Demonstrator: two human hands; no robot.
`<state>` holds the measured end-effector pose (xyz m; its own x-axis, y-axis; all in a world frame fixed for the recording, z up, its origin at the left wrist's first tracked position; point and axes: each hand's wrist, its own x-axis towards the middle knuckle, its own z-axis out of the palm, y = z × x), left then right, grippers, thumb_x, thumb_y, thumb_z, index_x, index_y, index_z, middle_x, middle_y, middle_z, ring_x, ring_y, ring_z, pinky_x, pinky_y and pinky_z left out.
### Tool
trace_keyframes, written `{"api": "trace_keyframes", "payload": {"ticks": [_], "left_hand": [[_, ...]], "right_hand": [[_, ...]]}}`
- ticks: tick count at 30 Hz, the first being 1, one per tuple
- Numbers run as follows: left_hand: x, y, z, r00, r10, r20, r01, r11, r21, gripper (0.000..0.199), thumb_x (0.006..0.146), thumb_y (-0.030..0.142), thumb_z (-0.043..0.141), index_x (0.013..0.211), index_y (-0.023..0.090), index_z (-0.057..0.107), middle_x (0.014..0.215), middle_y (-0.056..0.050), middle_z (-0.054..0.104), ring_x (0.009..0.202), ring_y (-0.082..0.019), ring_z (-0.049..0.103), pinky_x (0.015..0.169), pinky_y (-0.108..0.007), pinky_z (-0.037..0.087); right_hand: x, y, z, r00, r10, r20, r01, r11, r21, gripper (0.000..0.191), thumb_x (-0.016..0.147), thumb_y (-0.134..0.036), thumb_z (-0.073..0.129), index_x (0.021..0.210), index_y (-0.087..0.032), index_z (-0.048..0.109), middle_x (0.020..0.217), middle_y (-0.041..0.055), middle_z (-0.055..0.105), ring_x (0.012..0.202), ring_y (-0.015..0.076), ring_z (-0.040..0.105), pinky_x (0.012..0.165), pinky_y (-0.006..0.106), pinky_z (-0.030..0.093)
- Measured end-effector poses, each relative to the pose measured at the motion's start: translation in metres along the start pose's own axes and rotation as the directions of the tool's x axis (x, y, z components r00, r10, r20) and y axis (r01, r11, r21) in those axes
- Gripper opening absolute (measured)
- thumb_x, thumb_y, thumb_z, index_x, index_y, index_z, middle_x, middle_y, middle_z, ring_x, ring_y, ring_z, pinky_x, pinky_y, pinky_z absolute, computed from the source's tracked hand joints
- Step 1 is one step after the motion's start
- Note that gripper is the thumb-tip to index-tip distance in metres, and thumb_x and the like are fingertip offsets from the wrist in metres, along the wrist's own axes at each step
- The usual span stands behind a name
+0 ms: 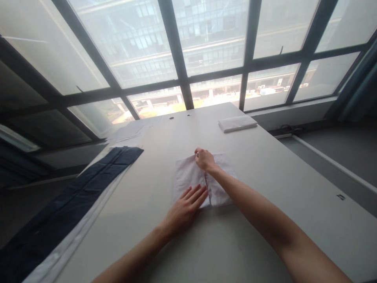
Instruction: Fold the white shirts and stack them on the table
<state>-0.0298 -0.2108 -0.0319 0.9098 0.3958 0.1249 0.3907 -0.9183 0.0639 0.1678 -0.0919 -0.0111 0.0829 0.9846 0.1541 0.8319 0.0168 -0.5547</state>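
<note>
A white cloth, folded into a rough square, lies on the white table in front of me. A dark gap runs down its middle between two folded halves. My left hand rests flat on the near part of the cloth, fingers stretched out. At the far edge my right hand is closed, its thumb and fingers pinching the cloth's edge. The right forearm covers part of the cloth's right half.
Near the far right edge sits a folded white cloth stack. Along the left edge lie dark blue fabric and white fabric. Windows rise behind the table. A grey curtain hangs at right.
</note>
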Motion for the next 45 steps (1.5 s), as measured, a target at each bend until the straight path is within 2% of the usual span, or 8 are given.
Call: {"api": "trace_keyframes", "payload": {"ticks": [7,12,19,25,34,37,40,45], "left_hand": [[-0.001,0.003,-0.025,1.000,-0.022,0.005,0.023,0.992,-0.126,0.062,0.105,0.042,0.045,0.161,0.023,0.025,0.162,-0.009,0.034,0.151,-0.026,0.028,0.122,-0.047,0.031],[0.018,-0.032,-0.054,0.945,-0.269,-0.188,0.243,0.958,-0.151,0.050,0.107,0.033,0.036,0.154,0.018,0.040,0.157,-0.010,0.043,0.147,-0.023,0.036,0.121,-0.044,0.033],[0.068,-0.087,-0.011,0.875,-0.476,-0.088,0.474,0.879,-0.050,0.058,0.105,0.047,0.036,0.153,0.014,0.041,0.161,-0.020,0.033,0.151,-0.033,0.027,0.119,-0.056,0.027],[0.071,-0.083,0.012,0.891,-0.453,-0.034,0.454,0.891,0.032,0.066,0.103,0.060,0.034,0.157,0.022,0.035,0.164,-0.016,0.027,0.153,-0.035,0.018,0.120,-0.060,0.016],[0.083,-0.072,0.004,0.902,-0.428,-0.050,0.428,0.904,-0.006,0.056,0.105,0.037,0.032,0.158,0.021,0.032,0.164,-0.010,0.030,0.153,-0.029,0.022,0.121,-0.055,0.020],[0.084,-0.065,0.010,0.909,-0.417,-0.024,0.417,0.909,0.012,0.058,0.102,0.033,0.036,0.158,0.019,0.033,0.164,-0.011,0.030,0.152,-0.031,0.024,0.122,-0.056,0.016],[0.081,-0.063,0.013,0.913,-0.407,-0.035,0.407,0.913,0.008,0.058,0.102,0.034,0.038,0.158,0.020,0.032,0.164,-0.011,0.029,0.152,-0.032,0.022,0.122,-0.058,0.016],[0.078,-0.070,0.012,0.921,-0.384,-0.057,0.385,0.923,0.008,0.055,0.103,0.035,0.038,0.156,0.021,0.036,0.164,-0.009,0.031,0.153,-0.030,0.022,0.123,-0.054,0.015]], "right_hand": [[0.001,0.011,-0.007,0.999,-0.034,-0.039,0.034,0.999,-0.002,0.028,0.093,-0.025,0.056,0.119,-0.019,0.066,0.119,0.0096,0.071,0.110,0.0199,0.064,0.096,0.027,0.045],[-0.004,0.016,-0.033,0.994,-0.043,-0.100,0.044,0.999,0.006,0.036,0.098,-0.017,0.038,0.122,-0.014,0.065,0.123,0.0120,0.068,0.116,0.0187,0.060,0.103,0.027,0.040],[-0.058,0.032,-0.033,0.995,-0.098,-0.013,0.096,0.990,-0.106,0.042,0.099,-0.024,0.041,0.135,-0.014,0.060,0.141,0.0156,0.058,0.133,0.0257,0.050,0.111,0.037,0.036],[-0.087,0.041,-0.010,0.985,-0.137,0.107,0.155,0.971,-0.182,0.059,0.103,-0.040,0.035,0.157,-0.015,0.034,0.166,0.0141,0.025,0.154,0.0301,0.018,0.122,0.053,0.014],[-0.088,0.042,-0.007,0.985,-0.149,0.092,0.165,0.965,-0.202,0.056,0.104,-0.035,0.031,0.157,-0.016,0.033,0.166,0.0129,0.026,0.154,0.0281,0.018,0.122,0.053,0.011],[-0.093,0.030,-0.019,0.984,-0.179,0.015,0.178,0.959,-0.220,0.049,0.102,-0.028,0.035,0.149,-0.015,0.045,0.158,0.0163,0.040,0.149,0.0294,0.028,0.121,0.056,0.012],[-0.107,0.006,-0.034,0.939,-0.341,-0.041,0.326,0.923,-0.205,0.032,0.099,-0.021,0.041,0.119,-0.017,0.066,0.124,0.0161,0.066,0.125,0.0285,0.051,0.116,0.052,0.025],[-0.150,-0.036,-0.034,0.754,-0.655,0.057,0.656,0.743,-0.135,0.014,0.094,-0.019,0.051,0.093,-0.021,0.065,0.098,0.0104,0.065,0.097,0.0250,0.056,0.095,0.040,0.045]]}}
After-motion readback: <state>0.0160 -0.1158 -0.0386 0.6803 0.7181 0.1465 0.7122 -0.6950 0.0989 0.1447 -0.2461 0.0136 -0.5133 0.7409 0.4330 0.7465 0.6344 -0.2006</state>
